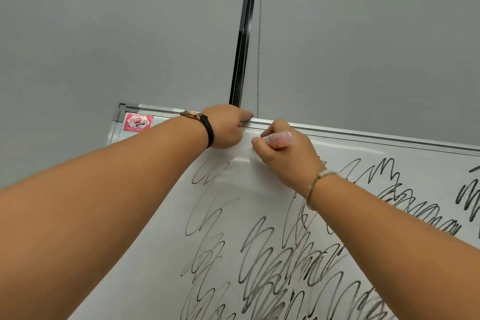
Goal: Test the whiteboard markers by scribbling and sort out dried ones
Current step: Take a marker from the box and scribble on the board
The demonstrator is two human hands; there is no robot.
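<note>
- Both arms reach up and forward to the top edge of the whiteboard (246, 189), forearms bare, converging near the middle of its aluminium frame (363, 135).
- Right hand (283, 156): fingers clenched round a whiteboard marker (279, 139), back of the hand toward the camera, wrist bent slightly.
- The marker has a white barrel with a pinkish label. It lies roughly level, just under the top frame, with its left end sticking out past the fingers. The tip is not visible, so I can't tell if it touches the board.
- Left hand (228, 126): knuckles up against the top frame, fingers curled, one digit stretched out to the right along the frame.
- A small red spot shows under the left hand. I can't tell whether the hand is gripping something or just resting there.
- The two hands are just beside each other, not touching.
- Wristwatch (193, 114) on the left wrist: gold case, black strap.
- Thin bracelet (318, 176) with pale beads on the right wrist.
- Black scribbles (272, 254) cover the board below and to the right of the hands. There are thin faint loops toward the left and denser dark strokes toward the right edge.
- The patch of board right under the hands is bare.
- Red-and-white sticker (137, 122) at the board's top left corner.
- Behind the board: grey blinds (104, 34), split by a dark vertical strip (241, 60), with a bead chain (258, 60) hanging beside the strip.
</note>
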